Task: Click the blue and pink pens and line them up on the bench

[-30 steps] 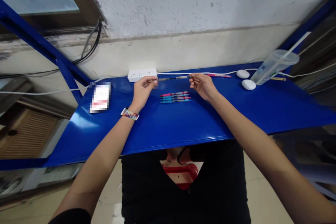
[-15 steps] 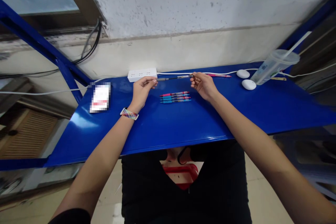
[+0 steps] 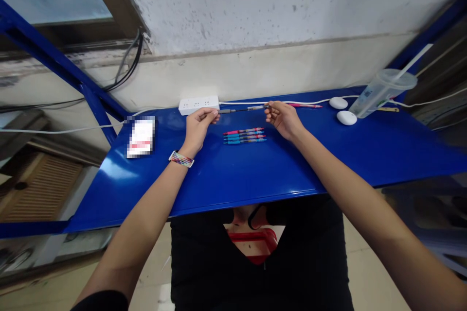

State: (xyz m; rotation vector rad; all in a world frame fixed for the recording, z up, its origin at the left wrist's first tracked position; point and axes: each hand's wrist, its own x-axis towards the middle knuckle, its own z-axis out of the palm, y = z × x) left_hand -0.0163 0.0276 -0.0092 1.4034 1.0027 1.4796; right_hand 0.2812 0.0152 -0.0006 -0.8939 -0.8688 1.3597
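Above the blue table, a pen (image 3: 256, 107) is stretched level between my two hands. My left hand (image 3: 198, 129) pinches its grey grip end. The clear, labelled barrel end is pinched in my right hand (image 3: 283, 119). A thin dark length, which looks like the refill, shows between grip and barrel; whether these parts are joined I cannot tell. Just below, several pink and blue pens (image 3: 244, 136) lie side by side in a row. Beyond my right hand a pink pen (image 3: 306, 105) rests near the back edge, its left part hidden by my fingers.
A white power strip (image 3: 199, 105) stands behind my left hand, its cable running along the wall. To the right are two white rounded objects (image 3: 346, 117) and a clear cup (image 3: 377, 93) with a straw. A blurred-out white item (image 3: 141, 137) lies at the left.
My hands keep their hold on the pen in nearly the same place. The whole view has shifted very slightly; nothing on the table has moved.
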